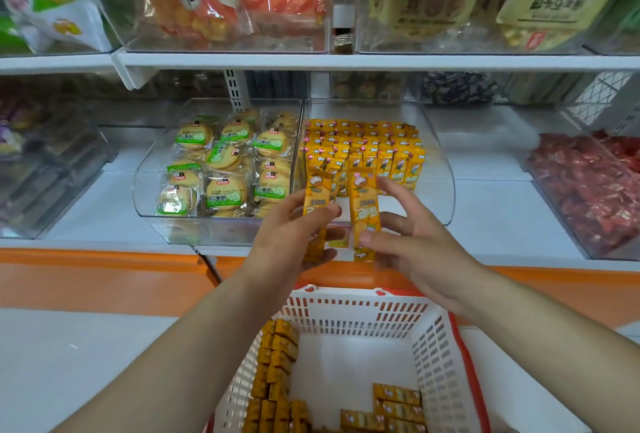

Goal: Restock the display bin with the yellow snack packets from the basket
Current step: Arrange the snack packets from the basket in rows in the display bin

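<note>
- I have two yellow snack packets up at the front of the display bin [440,169], one in each hand, both upright and side by side over the bare strip of bin floor.
- My left hand [294,238] curls its fingers round the left packet [317,197]. My right hand [412,242] pinches the right packet [363,207] between thumb and fingers, low on its body.
- The job looks well past halfway to me. The stocked packets [367,148] fill the back and middle of the bin in upright rows, and only the front strip is unfilled.
- I count about four or five rows, with roughly seven packets across the nearest one. The back rows blur together, so I may be off.
- More stock lies in the basket [433,346] below my arms: a stacked column [277,363] against its left wall and a small flat pile [398,401] of three or four visible at the lower right. Its middle floor is bare.
- One neighbouring bin of round biscuits [221,162] sits touching on the left.
</note>
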`<state>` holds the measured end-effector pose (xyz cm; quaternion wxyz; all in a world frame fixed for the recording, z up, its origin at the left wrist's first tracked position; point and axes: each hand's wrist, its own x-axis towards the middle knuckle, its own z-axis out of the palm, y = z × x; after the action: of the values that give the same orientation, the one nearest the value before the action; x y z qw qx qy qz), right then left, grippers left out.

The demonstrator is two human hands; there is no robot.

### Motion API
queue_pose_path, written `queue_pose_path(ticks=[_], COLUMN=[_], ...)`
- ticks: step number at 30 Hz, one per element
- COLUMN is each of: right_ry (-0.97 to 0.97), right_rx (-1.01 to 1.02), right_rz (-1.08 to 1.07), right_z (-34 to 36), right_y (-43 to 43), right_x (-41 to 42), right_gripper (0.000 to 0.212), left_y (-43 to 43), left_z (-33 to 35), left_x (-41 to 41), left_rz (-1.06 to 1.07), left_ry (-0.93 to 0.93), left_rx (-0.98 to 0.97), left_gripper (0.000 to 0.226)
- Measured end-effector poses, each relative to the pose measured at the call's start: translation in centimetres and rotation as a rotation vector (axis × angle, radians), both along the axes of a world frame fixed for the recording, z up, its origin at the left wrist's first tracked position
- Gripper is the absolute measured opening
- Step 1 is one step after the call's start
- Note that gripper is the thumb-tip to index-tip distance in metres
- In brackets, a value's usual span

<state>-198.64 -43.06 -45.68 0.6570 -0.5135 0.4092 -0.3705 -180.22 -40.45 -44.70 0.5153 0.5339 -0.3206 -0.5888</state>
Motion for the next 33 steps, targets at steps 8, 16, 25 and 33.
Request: queue_pose_path(ticks=[8,16,25,33], right_ry=[0.072,0.705,0.963,0.913], right_rx=[-0.138,-0.527,-0.519,-0.463], right_rz=[-0.306,-0.252,-0.257,-0.277], right_z=[1.8,0.4,-4.1,-3.7], right_y=[-3.9,-12.7,-17.1,-15.9], right_x=[-2.2,1.2,6.6,5.4], right_gripper=[0.029,0.046,0.048,0.05], left_y=[-0.6,-0.7,-0.8,-0.9], left_z=[0.7,0.6,0.3,-0.1], left_x=[2.6,4.0,5.1,5.6], left_rz=[0.173,0.126,0.106,0.105], left_ry=[0.024,-0.074,-0.113,-0.092], left_rx=[-0.017,-0.046,-0.073,-0.062], left_gripper=[0.053,0.064,0.042,0.047])
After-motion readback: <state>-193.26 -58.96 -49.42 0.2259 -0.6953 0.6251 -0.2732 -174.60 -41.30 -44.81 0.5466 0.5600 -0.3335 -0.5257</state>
